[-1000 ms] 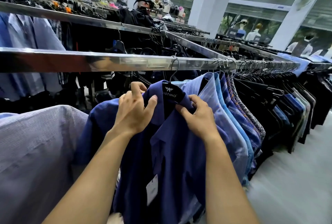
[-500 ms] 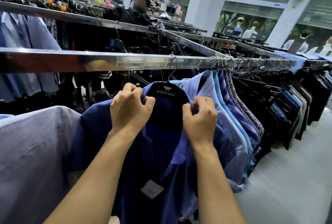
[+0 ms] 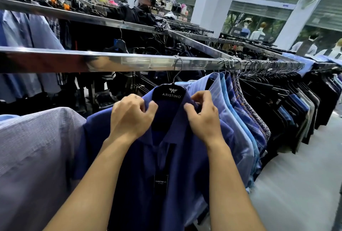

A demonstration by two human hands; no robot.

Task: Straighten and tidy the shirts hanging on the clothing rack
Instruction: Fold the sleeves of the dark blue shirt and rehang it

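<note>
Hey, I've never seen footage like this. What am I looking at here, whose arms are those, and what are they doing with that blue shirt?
There is no machine here. A person wears a camera on the head, so every picture looks forward and down along their own bare arms. The left hand and right hand each pinch the collar of a dark blue shirt, one on each side of its black hanger. The hanger's hook sits over a shiny metal rail. A pale striped shirt hangs to the left, and a row of blue and dark shirts runs off to the right. A dark tag hangs down the shirt's front.
</note>
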